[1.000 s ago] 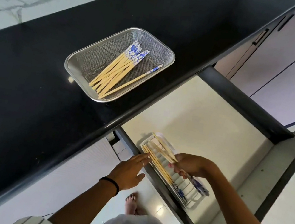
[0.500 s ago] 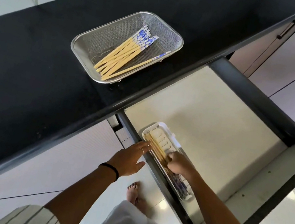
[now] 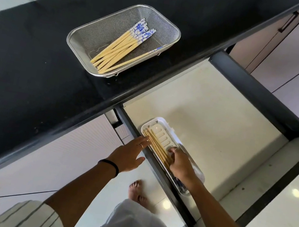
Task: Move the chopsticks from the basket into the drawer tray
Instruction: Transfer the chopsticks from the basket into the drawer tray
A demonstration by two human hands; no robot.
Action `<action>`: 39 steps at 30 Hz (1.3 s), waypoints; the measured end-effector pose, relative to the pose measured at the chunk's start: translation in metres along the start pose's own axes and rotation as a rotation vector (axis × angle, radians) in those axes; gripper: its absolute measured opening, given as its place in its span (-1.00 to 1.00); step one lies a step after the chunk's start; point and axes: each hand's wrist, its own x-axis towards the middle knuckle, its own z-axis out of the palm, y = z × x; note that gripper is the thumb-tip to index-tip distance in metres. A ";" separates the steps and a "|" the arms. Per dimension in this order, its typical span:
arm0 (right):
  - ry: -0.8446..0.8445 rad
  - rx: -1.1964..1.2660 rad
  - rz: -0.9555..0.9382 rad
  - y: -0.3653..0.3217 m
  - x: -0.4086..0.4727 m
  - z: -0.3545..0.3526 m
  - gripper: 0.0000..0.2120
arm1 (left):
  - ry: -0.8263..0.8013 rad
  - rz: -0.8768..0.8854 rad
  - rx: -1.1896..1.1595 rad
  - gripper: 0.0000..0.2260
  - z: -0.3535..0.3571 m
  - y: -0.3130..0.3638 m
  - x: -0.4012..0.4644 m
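Bamboo chopsticks (image 3: 158, 147), about five, under right hand's (image 3: 181, 164) curled fingers; left hand (image 3: 127, 156) flat.

One head-worn view looks steeply down, close over counter (image 3: 30, 82) and open drawer (image 3: 214, 113).

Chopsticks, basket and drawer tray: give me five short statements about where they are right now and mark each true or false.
1. Some chopsticks lie in the mesh basket. True.
2. The basket sits inside the open drawer. False: it stands on the black counter.
3. The white tray in the drawer already holds chopsticks. True.
4. The left hand grips a bundle of chopsticks. False: its fingers are straight, reaching to the tray's near edge.
5. The right hand is over the basket. False: it rests on the chopsticks in the tray.
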 end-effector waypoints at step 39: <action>-0.108 -0.053 0.160 0.025 -0.026 0.006 -0.60 | -0.062 -0.065 0.136 -0.41 0.003 0.007 0.000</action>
